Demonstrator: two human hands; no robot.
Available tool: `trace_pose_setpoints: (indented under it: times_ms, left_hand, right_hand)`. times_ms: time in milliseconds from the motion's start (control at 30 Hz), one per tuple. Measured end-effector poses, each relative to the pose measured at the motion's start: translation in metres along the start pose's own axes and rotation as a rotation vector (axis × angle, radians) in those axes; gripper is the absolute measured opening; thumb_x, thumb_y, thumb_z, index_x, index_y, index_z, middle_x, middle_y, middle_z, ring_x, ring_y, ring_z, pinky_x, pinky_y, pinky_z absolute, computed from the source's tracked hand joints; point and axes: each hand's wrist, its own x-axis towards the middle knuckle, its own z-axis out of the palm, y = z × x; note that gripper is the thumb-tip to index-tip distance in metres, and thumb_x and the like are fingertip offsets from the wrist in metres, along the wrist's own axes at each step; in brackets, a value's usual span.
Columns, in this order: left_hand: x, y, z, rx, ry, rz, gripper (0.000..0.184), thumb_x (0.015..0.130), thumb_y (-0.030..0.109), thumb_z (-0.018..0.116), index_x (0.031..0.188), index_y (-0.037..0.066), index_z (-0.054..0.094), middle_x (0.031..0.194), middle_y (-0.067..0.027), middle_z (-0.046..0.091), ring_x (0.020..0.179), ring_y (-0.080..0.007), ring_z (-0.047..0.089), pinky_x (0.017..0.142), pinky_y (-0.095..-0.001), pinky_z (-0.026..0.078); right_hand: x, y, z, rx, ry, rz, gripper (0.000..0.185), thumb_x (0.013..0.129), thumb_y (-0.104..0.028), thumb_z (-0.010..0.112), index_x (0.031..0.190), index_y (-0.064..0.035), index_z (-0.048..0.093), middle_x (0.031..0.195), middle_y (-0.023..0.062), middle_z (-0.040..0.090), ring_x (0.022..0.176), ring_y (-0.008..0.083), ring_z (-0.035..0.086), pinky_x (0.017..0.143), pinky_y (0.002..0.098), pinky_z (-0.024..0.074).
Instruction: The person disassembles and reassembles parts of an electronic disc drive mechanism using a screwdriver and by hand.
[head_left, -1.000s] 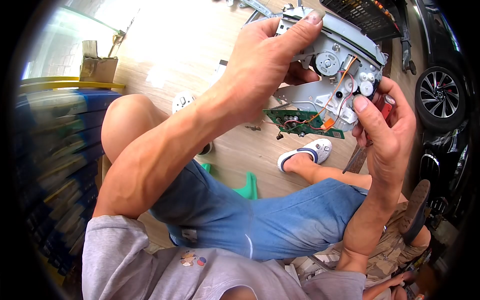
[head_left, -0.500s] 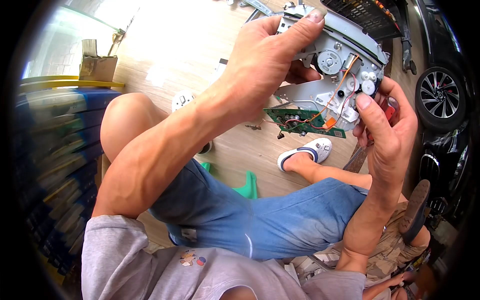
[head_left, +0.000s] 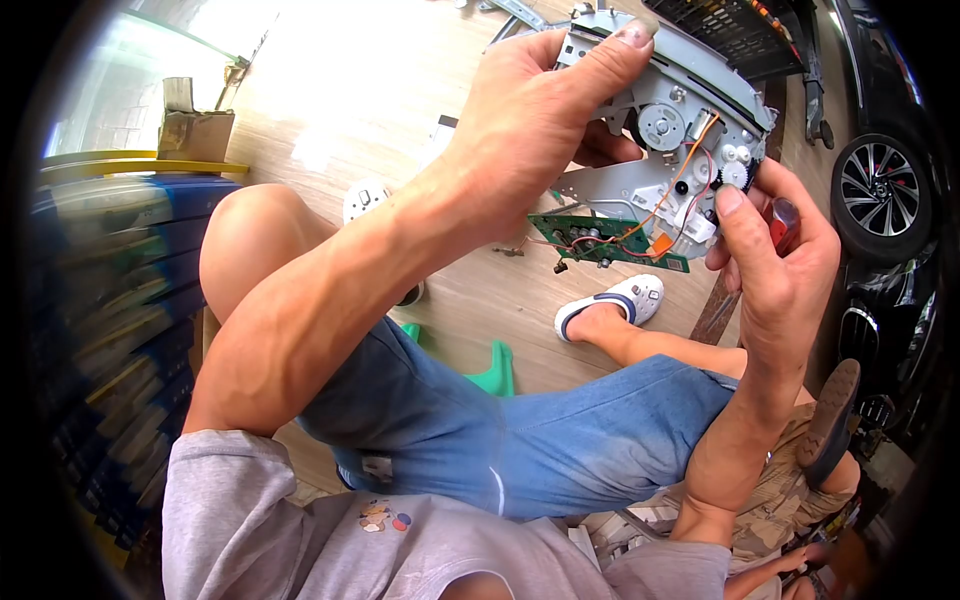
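Note:
My left hand (head_left: pixel 545 110) grips the upper left of a grey metal disc drive mechanism (head_left: pixel 655 185), thumb on top and fingers behind. A round motor, white gears (head_left: pixel 735 168) and orange and pink wires show on its face. A green circuit board (head_left: pixel 605 240) hangs below it, joined by wires. At the lower right edge, my right hand (head_left: pixel 775 225) closes on the mechanism, thumb next to the gears. Tucked in the right hand's fingers is a red tool handle with a clear end (head_left: pixel 783 225); its tip is hidden.
A black plastic crate (head_left: pixel 735 35) stands beyond the mechanism, and a black car's wheel (head_left: pixel 882 185) is at right. Blue stacked goods (head_left: pixel 120 330) and a cardboard box (head_left: pixel 195 133) are at left. A green plastic piece (head_left: pixel 495 370) lies below my legs. Another person's leg (head_left: pixel 840 470) shows lower right.
My right hand has shifted slightly to the right, and the red handle in it has turned, its clear end showing differently. The left hand and the mechanism have barely moved.

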Motion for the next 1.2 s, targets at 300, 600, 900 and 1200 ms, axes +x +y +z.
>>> trace_pose_setpoints:
  times_ms: [300, 600, 900, 1200]
  left_hand:
    - [0.001, -0.001, -0.001, 0.004, -0.014, 0.018, 0.038, 0.098, 0.042, 0.070, 0.100, 0.004, 0.068, 0.089, -0.0050, 0.073, 0.063, -0.0117, 0.066, 0.061, -0.0260, 0.054]
    - [0.001, -0.002, -0.001, 0.020, -0.003, 0.026, 0.039, 0.098, 0.043, 0.070, 0.099, 0.004, 0.067, 0.089, -0.0049, 0.073, 0.064, -0.0120, 0.066, 0.062, -0.0258, 0.054]
    - [0.001, -0.002, -0.002, 0.021, 0.016, 0.025, 0.039, 0.097, 0.043, 0.071, 0.100, 0.004, 0.067, 0.088, -0.0052, 0.072, 0.064, -0.0122, 0.066, 0.062, -0.0267, 0.054]
    - [-0.012, 0.023, 0.000, 0.169, -0.056, -0.045, 0.049, 0.103, 0.046, 0.059, 0.120, 0.000, 0.061, 0.108, -0.0095, 0.071, 0.081, -0.0153, 0.065, 0.074, -0.0289, 0.055]
  right_hand:
    - [0.000, 0.002, -0.001, -0.016, 0.007, -0.017, 0.035, 0.094, -0.007, 0.069, 0.120, 0.0143, 0.062, 0.077, 0.0027, 0.062, 0.065, 0.0062, 0.056, 0.056, 0.0226, 0.0458]
    - [0.001, 0.001, 0.001, -0.035, 0.012, 0.008, 0.034, 0.094, -0.008, 0.070, 0.119, 0.0127, 0.063, 0.074, 0.0008, 0.061, 0.063, 0.0051, 0.055, 0.055, 0.0222, 0.0453]
    - [0.002, 0.003, 0.000, -0.032, -0.003, 0.001, 0.036, 0.094, -0.012, 0.072, 0.121, 0.0119, 0.064, 0.077, 0.0004, 0.062, 0.063, 0.0049, 0.055, 0.055, 0.0216, 0.0457]
    - [0.003, 0.003, -0.001, -0.021, -0.016, -0.002, 0.036, 0.096, -0.013, 0.072, 0.121, 0.0110, 0.064, 0.078, 0.0001, 0.062, 0.065, 0.0048, 0.056, 0.055, 0.0214, 0.0463]
